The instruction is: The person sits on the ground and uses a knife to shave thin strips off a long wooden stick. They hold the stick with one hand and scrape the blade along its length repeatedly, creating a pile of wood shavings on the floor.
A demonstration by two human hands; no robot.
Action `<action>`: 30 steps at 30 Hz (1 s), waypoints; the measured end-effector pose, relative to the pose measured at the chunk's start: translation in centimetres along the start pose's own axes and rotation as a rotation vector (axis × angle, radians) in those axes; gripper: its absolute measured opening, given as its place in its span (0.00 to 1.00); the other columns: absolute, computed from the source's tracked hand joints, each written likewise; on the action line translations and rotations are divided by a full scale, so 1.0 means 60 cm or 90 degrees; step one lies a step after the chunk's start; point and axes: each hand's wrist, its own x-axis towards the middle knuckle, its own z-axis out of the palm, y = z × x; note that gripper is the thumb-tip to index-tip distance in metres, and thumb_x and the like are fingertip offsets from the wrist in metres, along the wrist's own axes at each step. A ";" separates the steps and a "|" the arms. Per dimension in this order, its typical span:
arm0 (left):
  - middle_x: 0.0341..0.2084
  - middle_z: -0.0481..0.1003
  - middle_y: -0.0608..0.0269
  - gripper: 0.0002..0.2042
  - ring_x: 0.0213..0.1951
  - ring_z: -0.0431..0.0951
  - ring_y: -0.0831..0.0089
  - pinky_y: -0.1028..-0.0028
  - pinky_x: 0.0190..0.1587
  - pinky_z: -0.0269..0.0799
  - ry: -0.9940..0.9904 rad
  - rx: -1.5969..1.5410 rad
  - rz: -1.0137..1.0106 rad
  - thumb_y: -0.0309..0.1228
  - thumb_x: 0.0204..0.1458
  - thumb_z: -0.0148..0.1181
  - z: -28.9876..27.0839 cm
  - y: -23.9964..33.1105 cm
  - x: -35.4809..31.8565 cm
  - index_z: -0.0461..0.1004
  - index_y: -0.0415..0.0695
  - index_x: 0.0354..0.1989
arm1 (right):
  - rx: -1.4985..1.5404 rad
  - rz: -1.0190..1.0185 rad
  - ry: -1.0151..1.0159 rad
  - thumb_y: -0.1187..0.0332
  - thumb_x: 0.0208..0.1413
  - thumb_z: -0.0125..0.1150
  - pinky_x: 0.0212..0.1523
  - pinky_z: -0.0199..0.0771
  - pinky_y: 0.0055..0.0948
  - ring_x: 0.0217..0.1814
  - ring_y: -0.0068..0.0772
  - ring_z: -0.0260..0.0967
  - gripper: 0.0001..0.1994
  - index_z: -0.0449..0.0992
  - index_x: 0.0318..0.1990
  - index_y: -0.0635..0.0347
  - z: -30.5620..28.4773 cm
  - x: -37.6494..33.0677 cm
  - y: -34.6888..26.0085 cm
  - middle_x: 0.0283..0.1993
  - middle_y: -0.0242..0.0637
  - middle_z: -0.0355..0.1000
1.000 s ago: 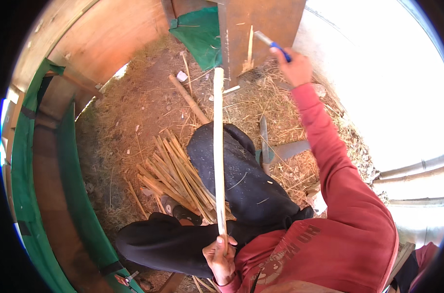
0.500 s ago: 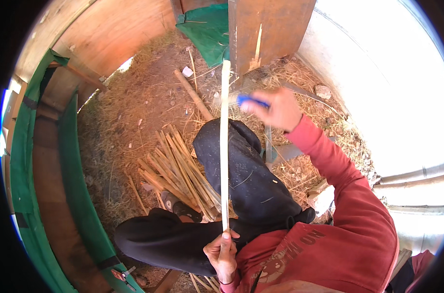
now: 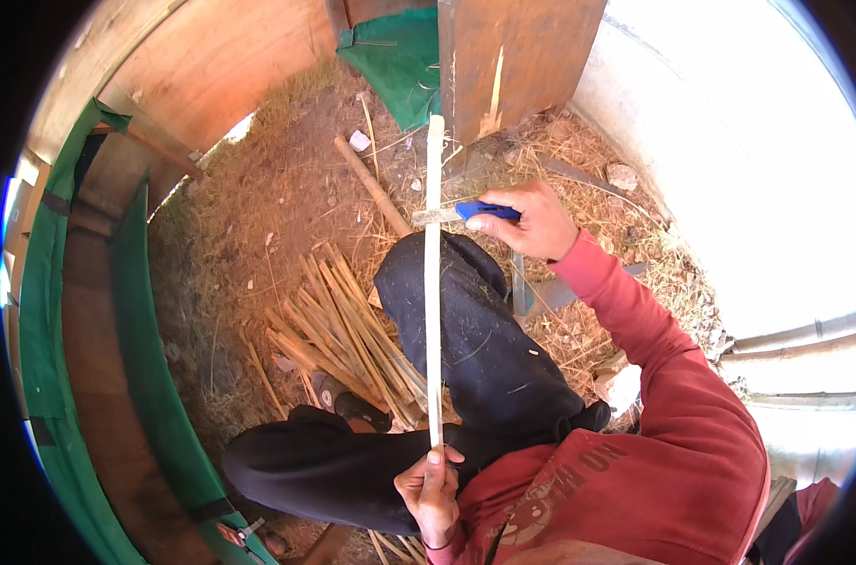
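Note:
My left hand point(image 3: 433, 494) is closed round the near end of a long pale split-bamboo strip point(image 3: 433, 330). The strip runs away from me over my thigh, its far end close to a brown wooden board. In my right hand point(image 3: 532, 221) is a knife with a blue handle point(image 3: 487, 211), gripped by the handle. Its wide blade point(image 3: 435, 216) lies across the strip, beyond my knee, pointing left. Whether the edge bites into the strip I cannot tell.
A bundle of split strips point(image 3: 343, 325) lies on the ground left of my knee, by my shoe point(image 3: 353, 403). A bamboo pole point(image 3: 371, 186) lies beyond it. The upright wooden board point(image 3: 522, 56) stands ahead; green-edged shelving point(image 3: 131, 330) lines the left.
My right hand has moved slightly nearer to me, bringing the knife blade down along the strip. The left hand and the strip have hardly moved.

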 end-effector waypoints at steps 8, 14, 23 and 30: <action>0.07 0.54 0.76 0.23 0.10 0.49 0.88 0.79 0.15 0.38 0.004 -0.108 -0.059 0.42 0.66 0.52 -0.016 -0.002 -0.005 0.75 0.31 0.28 | -0.195 0.344 0.298 0.42 0.60 0.58 0.21 0.67 0.35 0.16 0.33 0.67 0.23 0.84 0.37 0.54 -0.060 0.051 0.110 0.17 0.36 0.71; 0.06 0.56 0.75 0.26 0.09 0.49 0.88 0.80 0.13 0.39 -0.030 -0.033 -0.080 0.46 0.67 0.49 -0.021 0.005 0.000 0.74 0.33 0.27 | 0.061 0.121 0.001 0.47 0.59 0.63 0.20 0.65 0.35 0.16 0.33 0.68 0.19 0.83 0.38 0.55 -0.026 0.033 -0.001 0.16 0.36 0.69; 0.07 0.57 0.75 0.25 0.10 0.50 0.88 0.79 0.14 0.38 -0.043 0.001 -0.076 0.46 0.67 0.50 -0.024 0.010 -0.003 0.73 0.34 0.25 | -0.067 -0.027 -0.013 0.46 0.57 0.64 0.22 0.66 0.40 0.19 0.46 0.70 0.19 0.82 0.34 0.53 0.012 0.042 -0.010 0.18 0.41 0.70; 0.07 0.57 0.75 0.24 0.10 0.51 0.88 0.80 0.14 0.38 -0.023 -0.001 -0.056 0.45 0.66 0.51 -0.033 -0.001 -0.006 0.73 0.35 0.25 | -0.309 0.345 0.303 0.48 0.61 0.61 0.18 0.62 0.33 0.14 0.30 0.66 0.18 0.83 0.33 0.52 -0.074 0.098 0.094 0.15 0.35 0.69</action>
